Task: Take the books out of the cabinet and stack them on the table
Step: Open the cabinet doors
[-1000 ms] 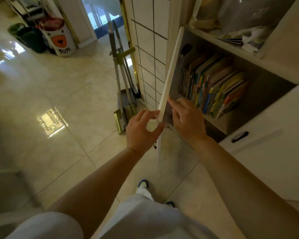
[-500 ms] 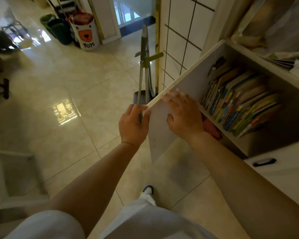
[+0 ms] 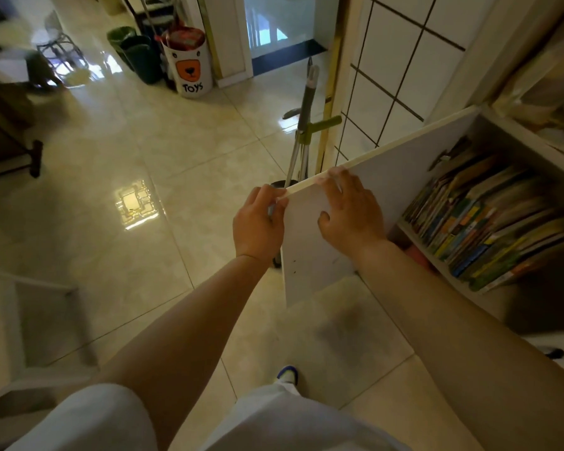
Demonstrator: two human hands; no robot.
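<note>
A row of colourful thin books (image 3: 489,222) leans on a shelf inside the white cabinet (image 3: 489,297) at the right. The white cabinet door (image 3: 391,190) stands swung wide to the left. My left hand (image 3: 258,222) grips the door's free outer corner. My right hand (image 3: 350,211) lies flat on the door's inner face with its fingertips over the top edge. The table is out of view.
A grey-handled broom and dustpan set (image 3: 303,131) leans against the tiled wall (image 3: 401,63) just behind the door. A white "TOYS" bin (image 3: 189,65) and dark green bins (image 3: 134,55) stand far across the glossy tiled floor. A white step (image 3: 20,323) sits at the left.
The door has swung further open to the left with both hands staying on it. The view has shifted so that more of the floor and the books shows.
</note>
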